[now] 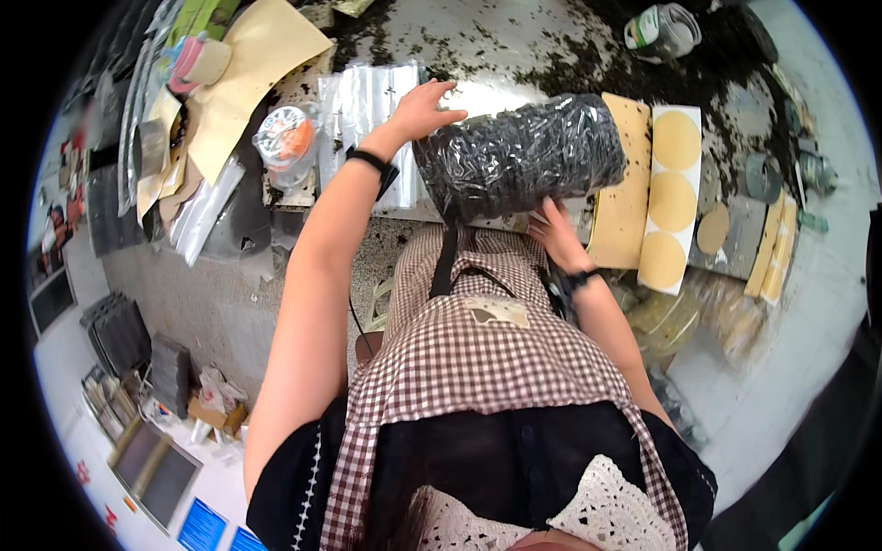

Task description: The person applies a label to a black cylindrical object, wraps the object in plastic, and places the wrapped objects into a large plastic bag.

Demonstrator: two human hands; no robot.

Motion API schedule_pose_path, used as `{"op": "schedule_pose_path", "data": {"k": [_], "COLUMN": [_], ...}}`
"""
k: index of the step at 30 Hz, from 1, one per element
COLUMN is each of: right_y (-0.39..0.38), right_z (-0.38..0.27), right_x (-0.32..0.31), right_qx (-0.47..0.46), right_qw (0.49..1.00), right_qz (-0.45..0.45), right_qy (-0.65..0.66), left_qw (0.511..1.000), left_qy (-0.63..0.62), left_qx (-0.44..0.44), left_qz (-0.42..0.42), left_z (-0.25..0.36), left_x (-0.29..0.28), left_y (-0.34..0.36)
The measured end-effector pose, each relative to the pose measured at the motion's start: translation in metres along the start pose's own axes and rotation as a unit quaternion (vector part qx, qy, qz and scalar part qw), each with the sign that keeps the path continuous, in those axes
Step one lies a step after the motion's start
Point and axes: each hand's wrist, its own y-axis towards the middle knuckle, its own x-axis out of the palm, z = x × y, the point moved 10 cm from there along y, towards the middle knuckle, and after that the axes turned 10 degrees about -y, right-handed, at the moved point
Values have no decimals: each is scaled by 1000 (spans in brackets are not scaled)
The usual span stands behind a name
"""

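A long black ribbed bundle (528, 156), wrapped in shiny clear plastic, lies slantwise across the table's near edge in front of me. It looks like a stack of nested black pots, but I cannot be sure. Beside its left end is my left hand (421, 112), with index finger and thumb stretched out and apart. My right hand (559, 237) is at the bundle's near side, fingers spread, the fingertips at its lower edge. A dark strip hangs from the bundle's left end over my checked apron (496, 367).
Clear plastic bags (363, 110) and a clear tub with printed lid (285, 138) stand left. Brown paper (262, 69) lies beyond. Right are a tan envelope (625, 193) and a sheet of round stickers (675, 202). Dark soil (588, 50) covers the back, near a jar (661, 32).
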Motion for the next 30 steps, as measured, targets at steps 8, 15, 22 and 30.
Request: {"op": "schedule_pose_path", "data": {"k": [8, 15, 22, 30], "right_y": [-62, -203, -357, -474], "right_z": [-104, -131, 13, 109], "right_x": [34, 16, -83, -62], "right_qx": [-101, -271, -309, -326], "right_qw": [955, 868, 821, 859], "right_qz": [-81, -85, 255, 380], "right_qy": [265, 407, 407, 110], "left_qw": [881, 819, 673, 598], "left_qy": [-343, -462, -451, -453], "left_qx": [-27, 51, -59, -175], "left_qz": [-324, -338, -583, -638], "left_z": [95, 207, 299, 348], "left_x": [22, 61, 212, 306], "left_y": [-39, -103, -221, -291]}}
